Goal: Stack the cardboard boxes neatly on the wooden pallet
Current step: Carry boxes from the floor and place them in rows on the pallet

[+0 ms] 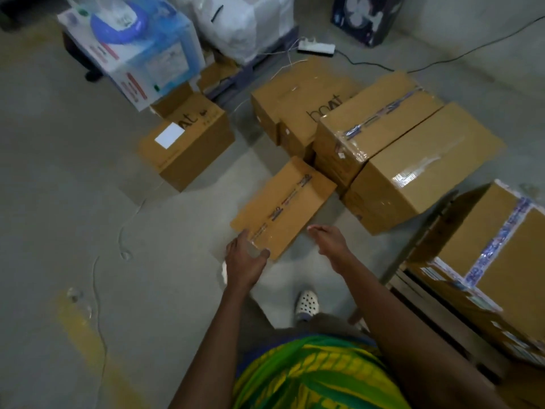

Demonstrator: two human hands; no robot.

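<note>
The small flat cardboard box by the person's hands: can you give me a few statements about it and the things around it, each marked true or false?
1. The left hand touches the small flat box. True.
2. The right hand grips that box firmly. False: it hovers open beside it.
3. The box with the white label sits on top of another box. False: it stands alone on the floor.
4. A power strip lies on the floor beyond the boxes. True.

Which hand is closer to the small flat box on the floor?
The left hand. It touches the near corner of the small flat box, thumb on its edge. The right hand is open beside the box's right edge, not touching it.
</note>
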